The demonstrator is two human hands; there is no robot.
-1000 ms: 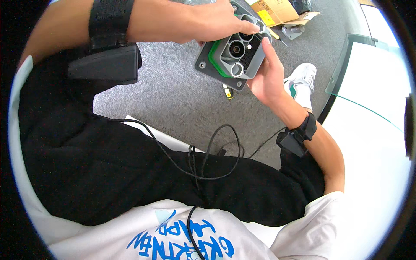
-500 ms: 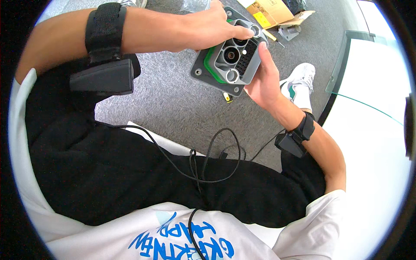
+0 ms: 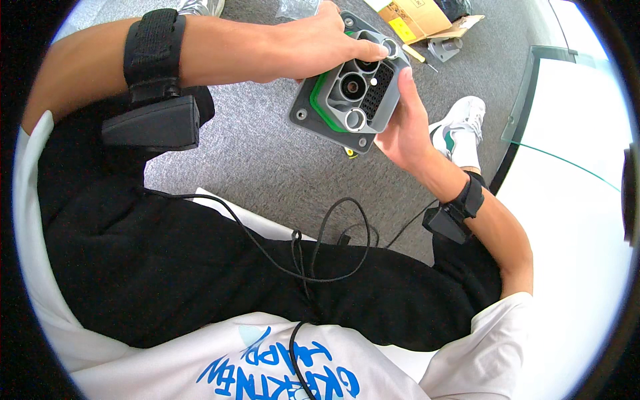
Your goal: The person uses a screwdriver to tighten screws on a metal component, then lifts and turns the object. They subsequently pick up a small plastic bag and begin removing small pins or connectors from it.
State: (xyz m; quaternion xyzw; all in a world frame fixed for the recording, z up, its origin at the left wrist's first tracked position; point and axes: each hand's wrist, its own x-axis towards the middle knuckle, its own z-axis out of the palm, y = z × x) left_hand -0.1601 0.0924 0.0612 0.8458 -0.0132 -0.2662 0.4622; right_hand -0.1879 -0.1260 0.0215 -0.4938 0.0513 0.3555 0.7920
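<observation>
I hold a grey socket block (image 3: 357, 93) with a square flange, a green gasket and several round openings in its face, above my lap. My left hand (image 3: 320, 47) reaches over its top edge, the forefinger pressing on a round opening at the upper right corner. My right hand (image 3: 403, 127) grips the block from the right side and underneath. A small yellow piece (image 3: 349, 153) peeks out below the block's lower edge.
Grey carpet (image 3: 253, 153) lies under the hands. A brown cardboard box (image 3: 417, 17), a yellow-handled tool (image 3: 415, 55) and a small grey bracket (image 3: 445, 47) lie beyond the block. My white shoe (image 3: 460, 123) is right of it. A glass table edge (image 3: 527, 100) curves at the right. Black cables (image 3: 320, 247) cross my lap.
The block and both hands have shifted slightly left and down in view; my left forefinger now presses on the upper right opening.
</observation>
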